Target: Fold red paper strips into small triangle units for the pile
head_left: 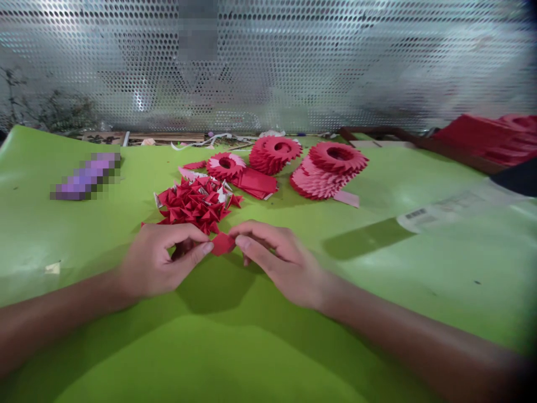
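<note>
Pinching a small red folded paper piece [222, 244] between them, left hand [161, 260] and right hand [279, 260] work just before a pile of pointed red paper pieces [195, 204].

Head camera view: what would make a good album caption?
Left hand and right hand pinch a small red piece before a heap of pointed red pieces on a green tabletop.

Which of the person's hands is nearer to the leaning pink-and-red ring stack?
Right. The right hand is on the near side of the ring stack, somewhat left of it; the left hand is farther left, across the red paper piece.
</note>
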`<control>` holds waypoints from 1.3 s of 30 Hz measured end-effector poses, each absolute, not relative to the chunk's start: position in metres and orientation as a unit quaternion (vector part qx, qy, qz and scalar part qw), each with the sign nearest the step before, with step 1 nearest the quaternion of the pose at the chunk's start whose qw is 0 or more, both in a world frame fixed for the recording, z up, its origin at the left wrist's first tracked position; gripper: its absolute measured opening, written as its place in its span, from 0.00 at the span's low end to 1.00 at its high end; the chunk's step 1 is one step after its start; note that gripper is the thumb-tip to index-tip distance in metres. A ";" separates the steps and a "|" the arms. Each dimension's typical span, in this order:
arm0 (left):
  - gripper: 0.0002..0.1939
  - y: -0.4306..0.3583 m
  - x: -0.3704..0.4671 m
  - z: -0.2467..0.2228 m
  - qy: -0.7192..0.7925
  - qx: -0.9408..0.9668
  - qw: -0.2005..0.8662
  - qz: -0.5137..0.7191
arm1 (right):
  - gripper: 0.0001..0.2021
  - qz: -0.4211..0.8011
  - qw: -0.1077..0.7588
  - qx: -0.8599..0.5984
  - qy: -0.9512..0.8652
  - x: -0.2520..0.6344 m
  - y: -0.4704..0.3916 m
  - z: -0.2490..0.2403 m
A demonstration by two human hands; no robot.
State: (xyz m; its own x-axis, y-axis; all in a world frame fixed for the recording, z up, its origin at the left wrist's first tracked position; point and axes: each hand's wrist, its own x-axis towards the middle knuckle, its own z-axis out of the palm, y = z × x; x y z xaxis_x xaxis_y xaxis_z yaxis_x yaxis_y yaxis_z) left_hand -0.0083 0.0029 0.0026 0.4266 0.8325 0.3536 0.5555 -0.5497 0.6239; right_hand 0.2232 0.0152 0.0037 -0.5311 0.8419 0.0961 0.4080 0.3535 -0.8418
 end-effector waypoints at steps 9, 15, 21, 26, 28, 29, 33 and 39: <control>0.12 0.004 -0.005 0.003 0.369 0.859 0.224 0.275 | 0.09 0.266 0.260 -0.336 -0.865 0.218 0.011 0.002; 0.14 0.001 -0.004 0.002 0.345 0.868 0.212 0.289 | 0.09 0.207 0.283 -0.292 -0.890 0.219 0.009 -0.003; 0.16 0.002 -0.006 0.004 0.396 0.837 0.235 0.296 | 0.08 0.169 0.310 -0.281 -0.893 0.222 0.010 -0.003; 0.17 0.000 -0.008 0.004 0.401 0.826 0.286 0.274 | 0.07 0.192 0.328 -0.305 -0.873 0.225 0.011 0.002; 0.17 -0.003 -0.006 0.005 0.399 0.833 0.308 0.230 | 0.08 0.208 0.326 -0.318 -0.866 0.225 0.011 0.002; 0.17 -0.003 -0.005 0.005 0.403 0.832 0.312 0.218 | 0.07 0.216 0.323 -0.326 -0.862 0.224 0.012 0.002; 0.16 -0.001 -0.005 0.001 0.427 0.813 0.304 0.254 | 0.06 0.209 0.345 -0.323 -0.856 0.225 0.013 -0.001; 0.21 0.001 -0.005 -0.001 0.440 0.800 0.308 0.267 | 0.17 0.155 0.266 -0.305 -0.901 0.226 0.012 0.001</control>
State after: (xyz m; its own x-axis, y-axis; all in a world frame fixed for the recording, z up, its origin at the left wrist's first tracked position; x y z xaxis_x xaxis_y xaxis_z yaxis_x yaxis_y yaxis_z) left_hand -0.0054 0.0015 -0.0010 0.4699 0.8685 0.1575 0.5396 -0.4239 0.7274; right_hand 0.2256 0.0115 0.0015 -0.6724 0.6328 0.3838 0.4678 0.7653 -0.4422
